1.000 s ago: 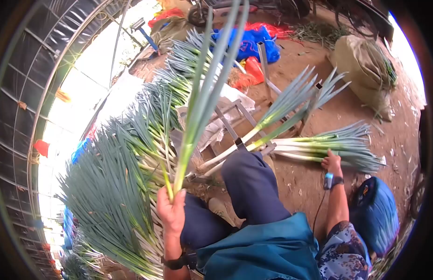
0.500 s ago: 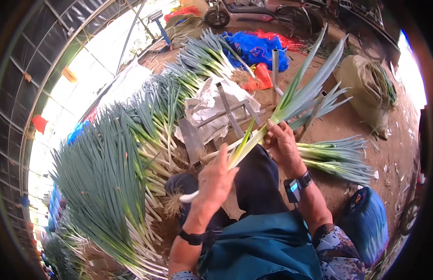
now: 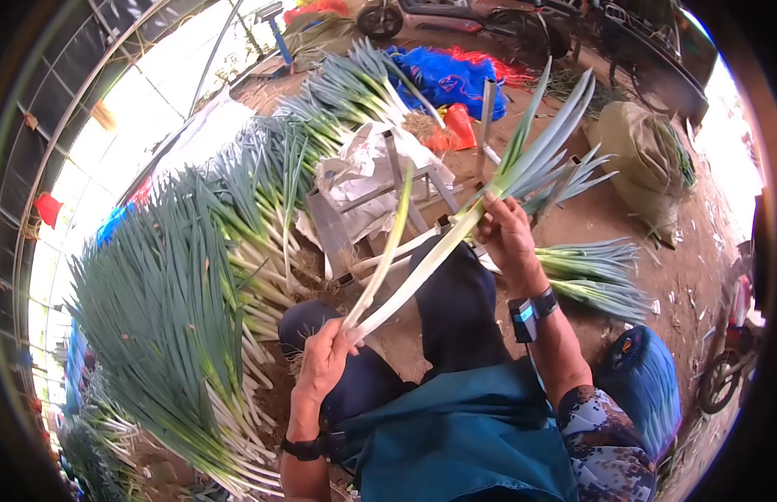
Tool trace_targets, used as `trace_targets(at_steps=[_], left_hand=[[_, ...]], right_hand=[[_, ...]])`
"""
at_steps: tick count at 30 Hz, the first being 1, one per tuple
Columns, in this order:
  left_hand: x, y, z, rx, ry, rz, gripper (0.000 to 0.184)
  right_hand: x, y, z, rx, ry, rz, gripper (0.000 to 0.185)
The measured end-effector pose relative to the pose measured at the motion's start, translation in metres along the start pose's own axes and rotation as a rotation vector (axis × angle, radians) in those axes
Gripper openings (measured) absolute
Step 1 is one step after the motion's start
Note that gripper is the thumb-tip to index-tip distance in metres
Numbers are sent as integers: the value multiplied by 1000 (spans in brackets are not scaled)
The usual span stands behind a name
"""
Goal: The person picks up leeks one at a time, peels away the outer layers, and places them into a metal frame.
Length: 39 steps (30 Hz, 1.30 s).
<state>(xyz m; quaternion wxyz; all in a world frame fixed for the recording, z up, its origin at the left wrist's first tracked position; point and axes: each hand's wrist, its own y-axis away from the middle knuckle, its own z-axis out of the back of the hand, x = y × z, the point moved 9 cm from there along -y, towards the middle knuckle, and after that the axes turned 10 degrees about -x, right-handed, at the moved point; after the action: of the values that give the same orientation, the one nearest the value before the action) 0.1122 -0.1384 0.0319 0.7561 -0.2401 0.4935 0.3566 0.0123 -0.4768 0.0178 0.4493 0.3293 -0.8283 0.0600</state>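
My right hand (image 3: 507, 238) is closed around the upper stalk of a large green onion (image 3: 438, 255), just below where its leaves fan out. The onion's long white stem slants down across my knees to my left hand (image 3: 323, 358). There my left fingers pinch its lower end, together with a loose pale yellow-green outer leaf (image 3: 388, 251) that stands away from the stem. The root tip is hidden by the fingers. More green onions (image 3: 585, 272) lie on the ground beyond my right wrist.
A large heap of green onions (image 3: 154, 293) spreads along my left. Ahead stands a metal frame (image 3: 392, 197) with a white sack (image 3: 367, 159) by it. A tan sack (image 3: 635, 159) and a blue bundle (image 3: 643, 381) are on the right. A scooter (image 3: 464, 17) stands behind.
My left hand has moved down and left along the stem to its lower end. The yellow-green outer leaf now stands apart from the stalk. My right hand keeps its hold.
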Motion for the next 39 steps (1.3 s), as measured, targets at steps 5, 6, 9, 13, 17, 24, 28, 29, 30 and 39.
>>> trace_targets(at_steps=[5, 6, 9, 13, 17, 24, 28, 29, 30, 39], left_hand=[[-8, 4, 25, -271, -70, -136, 18], [-16, 6, 27, -311, -107, -178, 17], [-41, 17, 26, -450, -315, -468, 26], [-67, 25, 19, -507, -379, -714, 32], [-49, 21, 23, -427, -617, -589, 36], [-21, 25, 27, -282, -473, -499, 39], [2, 27, 22, -196, -182, -298, 28], [10, 29, 21, -189, -83, -195, 27], [17, 34, 17, -179, 14, -96, 25], [38, 57, 2, -199, 347, 33, 24]], right_hand=[[12, 2, -6, 24, -30, 56, 18], [13, 4, -8, 43, -51, 58, 15], [13, 22, -25, 62, -59, 24, 18], [-8, 18, -16, 70, 97, -16, 24], [6, 20, -14, 38, 100, 31, 19], [37, 26, -52, 39, 212, 188, 24], [51, 28, -80, 77, 254, 193, 28], [52, 26, -86, 105, 257, 196, 28], [53, 24, -91, 132, 260, 202, 28], [28, -3, -119, 299, 389, 207, 18]])
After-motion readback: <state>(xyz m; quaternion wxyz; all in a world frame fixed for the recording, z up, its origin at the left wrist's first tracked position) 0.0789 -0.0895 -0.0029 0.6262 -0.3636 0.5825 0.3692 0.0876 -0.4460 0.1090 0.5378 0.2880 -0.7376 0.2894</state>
